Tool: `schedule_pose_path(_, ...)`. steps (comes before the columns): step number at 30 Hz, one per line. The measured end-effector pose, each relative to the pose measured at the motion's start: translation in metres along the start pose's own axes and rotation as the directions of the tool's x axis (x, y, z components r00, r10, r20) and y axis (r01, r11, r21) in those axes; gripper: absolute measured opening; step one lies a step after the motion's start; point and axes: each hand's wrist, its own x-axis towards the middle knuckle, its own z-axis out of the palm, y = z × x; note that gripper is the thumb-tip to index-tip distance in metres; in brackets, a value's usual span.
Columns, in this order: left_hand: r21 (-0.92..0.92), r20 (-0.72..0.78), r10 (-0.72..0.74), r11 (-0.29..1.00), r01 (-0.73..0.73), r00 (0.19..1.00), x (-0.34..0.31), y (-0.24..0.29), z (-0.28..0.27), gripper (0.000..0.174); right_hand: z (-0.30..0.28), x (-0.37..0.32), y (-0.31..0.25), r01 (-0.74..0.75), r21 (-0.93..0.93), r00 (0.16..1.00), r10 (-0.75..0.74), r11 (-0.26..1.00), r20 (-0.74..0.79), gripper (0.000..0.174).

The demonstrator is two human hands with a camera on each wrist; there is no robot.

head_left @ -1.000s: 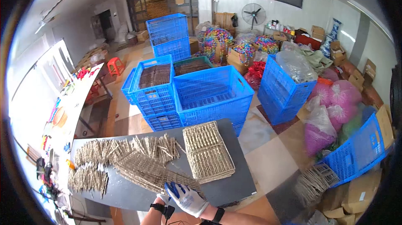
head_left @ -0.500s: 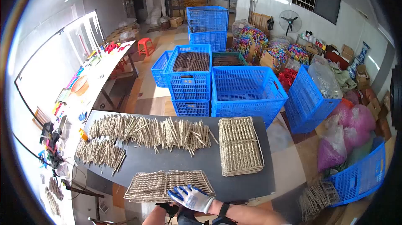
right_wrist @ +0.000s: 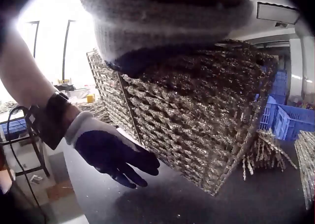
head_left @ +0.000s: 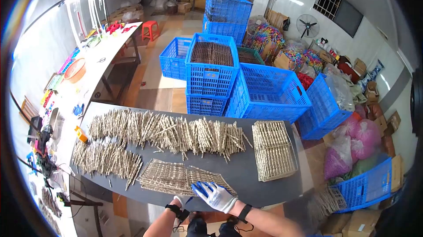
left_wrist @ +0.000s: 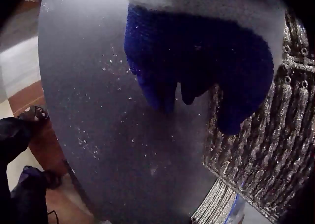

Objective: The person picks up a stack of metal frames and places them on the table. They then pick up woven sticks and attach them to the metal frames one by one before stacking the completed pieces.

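Observation:
A wire-framed panel of glittery twisted sticks (head_left: 165, 175) lies near the table's front edge. My right hand (head_left: 219, 198), in a white glove with blue-coated fingers, rests over its right part with fingers spread and fairly straight. The thumb is hidden. My left hand (right_wrist: 110, 152), gloved alike, is at the panel's near edge with its fingers loosely extended. In the left wrist view one blue finger (left_wrist: 234, 115) overlaps the panel's corner. The head view shows little of the left hand (head_left: 183, 200), low beside the right one.
Loose glittery sticks (head_left: 176, 135) lie in long rows across the dark table (head_left: 238, 173). A stack of similar panels (head_left: 274, 151) sits at the right. Blue crates (head_left: 273, 91) stand beyond the table. A white worktable (head_left: 97, 67) runs along the left.
The head view has swung right, then tilted down. The panel, slanted steeply at first, now lies more level across the table front. My right hand has stayed on it.

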Motion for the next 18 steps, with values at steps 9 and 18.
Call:
schedule_pose_path(9, 0.312, 0.089, 0.052, 0.947, -0.077, 0.995, -0.043, 0.031, -0.028, 0.033, 0.001, 0.018, -0.016, 0.001, -0.010, 0.998, -0.001, 1.000, 0.062, 0.055)
schedule_pose_path(18, -0.929, -0.369, -0.146, 0.093, -0.359, 0.918, -0.075, 0.030, -0.007, 0.054, 0.003, 0.017, -0.022, -0.096, -0.001, 0.994, 0.096, 0.995, 0.055, 0.055)
